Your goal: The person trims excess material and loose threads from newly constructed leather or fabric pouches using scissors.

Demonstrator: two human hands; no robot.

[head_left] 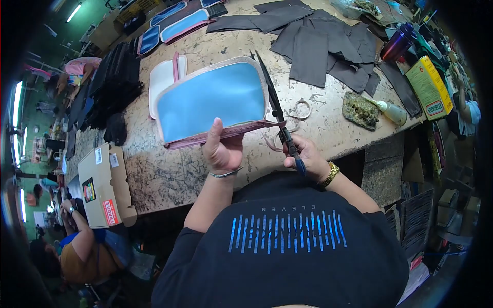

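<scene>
My left hand grips the lower edge of a light blue pouch panel with a pale border, its thumb in front and fingers behind. A mauve zipper strip runs along that lower edge, and its loose end reaches the scissors. Closed round the handles of long dark scissors is my right hand. The blades point away from me along the panel's right side, their tips slightly apart. Behind the panel lies a white panel, partly covered. Narrow trimmed strips curl on the table beside the scissors.
Dark fabric pieces are spread at the back right. Blue panels and a black stack lie to the left. A cardboard box, a small bottle, a yellow box and a purple bottle stand around. Another person sits at left.
</scene>
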